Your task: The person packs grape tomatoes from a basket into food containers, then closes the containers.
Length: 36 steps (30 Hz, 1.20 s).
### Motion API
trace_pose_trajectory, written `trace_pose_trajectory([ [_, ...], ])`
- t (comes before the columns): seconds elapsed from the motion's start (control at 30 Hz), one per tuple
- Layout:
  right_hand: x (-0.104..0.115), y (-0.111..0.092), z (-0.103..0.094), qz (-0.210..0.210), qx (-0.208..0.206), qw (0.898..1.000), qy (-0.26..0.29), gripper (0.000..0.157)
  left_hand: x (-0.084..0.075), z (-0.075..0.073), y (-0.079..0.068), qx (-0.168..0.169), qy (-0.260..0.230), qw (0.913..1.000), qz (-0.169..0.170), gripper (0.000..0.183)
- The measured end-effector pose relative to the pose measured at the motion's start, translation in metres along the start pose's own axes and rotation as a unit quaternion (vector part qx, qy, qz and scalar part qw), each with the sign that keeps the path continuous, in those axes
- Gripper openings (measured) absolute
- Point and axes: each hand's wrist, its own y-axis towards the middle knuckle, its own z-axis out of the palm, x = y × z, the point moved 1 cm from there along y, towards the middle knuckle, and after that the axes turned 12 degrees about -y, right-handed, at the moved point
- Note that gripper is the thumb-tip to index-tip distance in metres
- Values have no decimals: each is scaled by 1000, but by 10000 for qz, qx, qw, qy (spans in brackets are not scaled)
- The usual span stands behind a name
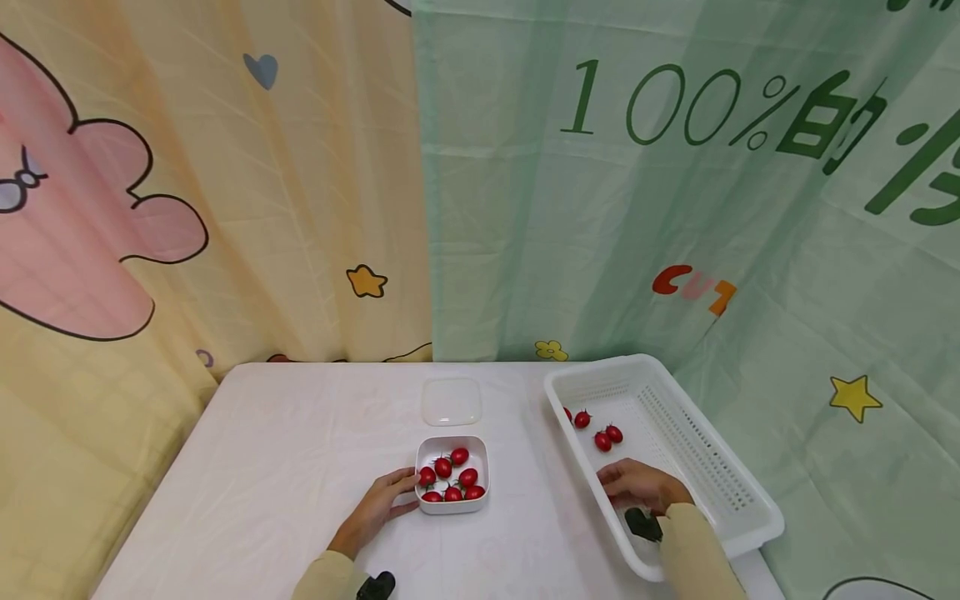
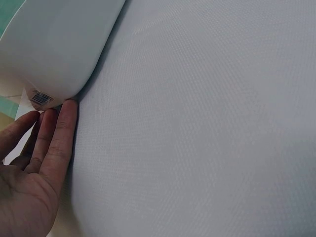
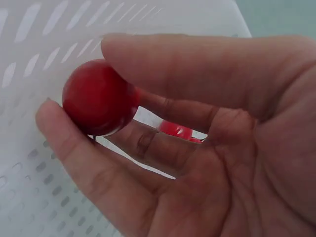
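Between thumb and fingers of my right hand (image 1: 637, 483) is a cherry tomato (image 3: 96, 101), held over the perforated floor of the white plastic basket (image 1: 750, 521). Several more cherry tomatoes (image 1: 603, 442) lie in the basket beyond that hand. My left hand (image 1: 378, 508) has its fingertips at the left side of a small white box (image 1: 452, 508), fingers extended and not wrapped round it. Several red cherry tomatoes (image 1: 443, 467) with green stems sit inside the box. In the left wrist view a barcode label (image 2: 40, 98) shows near the fingertips.
A clear lid (image 1: 451, 402) lies flat on the white tablecloth (image 1: 300, 450) behind the box. The basket stands at the table's right side, its near end by the front edge. Printed curtains (image 1: 495, 208) hang behind the table.
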Motion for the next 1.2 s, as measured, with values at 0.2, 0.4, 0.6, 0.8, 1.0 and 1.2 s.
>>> trace_pose_trajectory([
  [0.2, 6, -1, 0, -113, -260, 9992, -281, 33, 0, 0, 0, 29, -60, 10000, 64, 58],
  [0.4, 10, 0, -3, -368, -353, 9978, -427, 34, 0, 0, -1, 56, -56, 9999, 92, 57],
  [0.6, 12, -1, -6, -492, -556, 9964, -419, 37, 0, 0, -1, 83, -21, 9999, 71, 58],
  [0.8, 14, -4, -7, -544, -912, 9930, -511, 39, -1, 0, 1, 114, -20, 9999, 94, 59],
  [1.0, 18, -7, -6, -464, -1294, 9886, -620, 41, 0, 0, 1, 158, -69, 9998, 88, 58],
  [1.2, 24, -11, -5, -433, -1481, 9849, -779, 44, -1, 0, 0, 139, -33, 9999, 80, 58],
])
